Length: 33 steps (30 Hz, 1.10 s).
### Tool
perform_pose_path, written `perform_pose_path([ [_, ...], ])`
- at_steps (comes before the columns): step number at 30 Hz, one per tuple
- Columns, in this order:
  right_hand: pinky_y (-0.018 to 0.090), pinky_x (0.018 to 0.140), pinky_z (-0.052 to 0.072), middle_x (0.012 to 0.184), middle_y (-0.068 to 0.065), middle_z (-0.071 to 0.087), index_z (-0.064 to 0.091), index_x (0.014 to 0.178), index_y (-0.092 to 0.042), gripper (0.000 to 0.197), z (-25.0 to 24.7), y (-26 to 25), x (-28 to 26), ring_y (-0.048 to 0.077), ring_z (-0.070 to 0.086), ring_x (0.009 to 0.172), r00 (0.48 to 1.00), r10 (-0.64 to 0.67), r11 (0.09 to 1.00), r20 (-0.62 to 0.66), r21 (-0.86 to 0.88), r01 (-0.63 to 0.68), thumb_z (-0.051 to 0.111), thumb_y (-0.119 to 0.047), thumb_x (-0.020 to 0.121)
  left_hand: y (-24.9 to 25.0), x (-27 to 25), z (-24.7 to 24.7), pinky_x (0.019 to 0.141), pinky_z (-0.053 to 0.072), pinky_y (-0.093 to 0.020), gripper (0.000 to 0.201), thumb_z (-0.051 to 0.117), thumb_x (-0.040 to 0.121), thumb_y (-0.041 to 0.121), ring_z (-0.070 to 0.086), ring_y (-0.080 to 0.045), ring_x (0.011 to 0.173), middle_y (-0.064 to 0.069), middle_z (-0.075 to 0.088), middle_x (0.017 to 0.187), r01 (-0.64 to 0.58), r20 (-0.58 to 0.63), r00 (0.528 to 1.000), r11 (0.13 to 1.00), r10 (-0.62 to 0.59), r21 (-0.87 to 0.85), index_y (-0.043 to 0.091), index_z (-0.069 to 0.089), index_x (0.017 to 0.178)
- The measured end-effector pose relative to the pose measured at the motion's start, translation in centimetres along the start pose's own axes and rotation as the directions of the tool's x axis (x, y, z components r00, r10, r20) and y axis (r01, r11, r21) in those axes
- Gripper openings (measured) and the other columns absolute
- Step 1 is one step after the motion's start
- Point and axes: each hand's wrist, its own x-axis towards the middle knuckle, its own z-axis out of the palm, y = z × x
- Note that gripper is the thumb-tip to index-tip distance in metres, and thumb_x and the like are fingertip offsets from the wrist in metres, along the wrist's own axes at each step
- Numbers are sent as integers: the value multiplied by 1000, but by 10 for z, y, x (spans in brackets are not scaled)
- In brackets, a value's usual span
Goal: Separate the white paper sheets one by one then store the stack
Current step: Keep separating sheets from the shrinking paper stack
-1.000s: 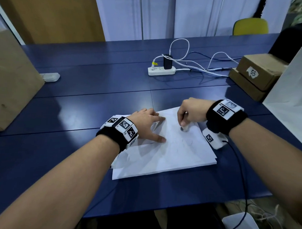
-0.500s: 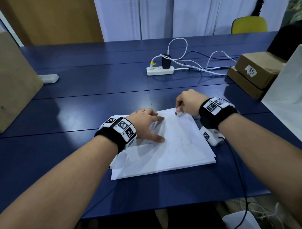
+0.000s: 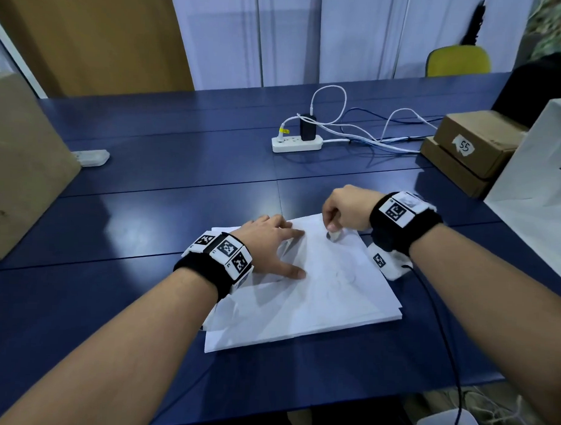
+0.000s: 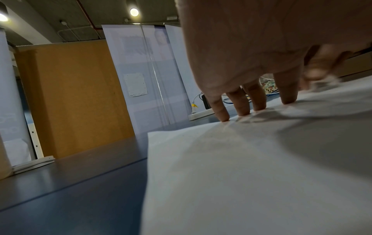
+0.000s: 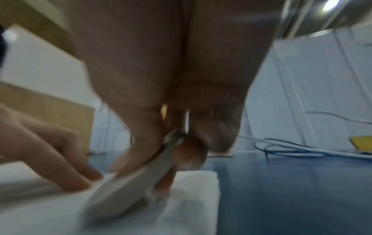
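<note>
Worktop (image 3: 179, 164): dark blue, glossy, made of panels with seams between them.
Far left: large brown cardboard box (image 3: 23, 168), cut off by the frame; small pale flat object (image 3: 90, 157) just beside it, kind unclear.
Room behind: tan wooden panel (image 3: 97, 34), then pale partition screens (image 3: 311, 35); yellow chair back (image 3: 457, 62) beyond the far edge.
Left hand (image 3: 268, 243): lay flat on the paper stack (image 3: 301, 302), fingers (image 4: 221, 111) straight and spread, tips pressing the top sheet, gripping nothing.
Paper stack: white, on the near middle of the worktop, sheets slightly fanned at the left edge; faint pencil marks on top, unreadable.
Centre rear: white power strip (image 3: 297, 144) with a black plug and white cables trailing right.
Right hand (image 3: 344, 211): fingers curled, thumb and fingertip pinching the far corner of the top sheet (image 5: 128, 187), which was lifted off the stack; right wrist view blurred.
Right: two stacked brown boxes (image 3: 472, 146), upper one labelled "55"; white bag (image 3: 540, 189), cut off.
</note>
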Motion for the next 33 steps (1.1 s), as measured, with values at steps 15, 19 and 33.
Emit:
perform_pose_path([
  [15, 31, 74, 55, 79, -3, 73, 70, 72, -26, 10, 0, 3, -3, 20, 68, 81, 1000, 27, 999, 4, 17, -27, 75, -20, 78, 0, 0, 0, 110, 32, -39, 95, 58, 72, 80, 34, -23, 132, 3, 33, 150, 1, 9, 1000, 1000, -1, -6, 39, 28, 152],
  [19, 35, 77, 57, 83, -2, 74, 69, 74, -25, 7, -3, 7, 6, 23, 69, 85, 991, 57, 998, -121, 31, -53, 73, -24, 80, 0, 0, -1, 110, 32, -38, 96, 58, 72, 80, 33, -23, 133, 4, 32, 151, 2, 11, 1000, 1000, -2, -7, 38, 27, 153],
  [33, 41, 72, 60, 66, -10, 73, 74, 70, -27, 10, 3, 9, -9, 24, 72, 74, 982, -64, 998, 178, 18, 62, 76, -18, 69, 0, 0, -1, 110, 32, -39, 95, 58, 72, 80, 33, -23, 132, 3, 32, 150, 7, 14, 1000, 1000, -7, -5, 39, 27, 153],
])
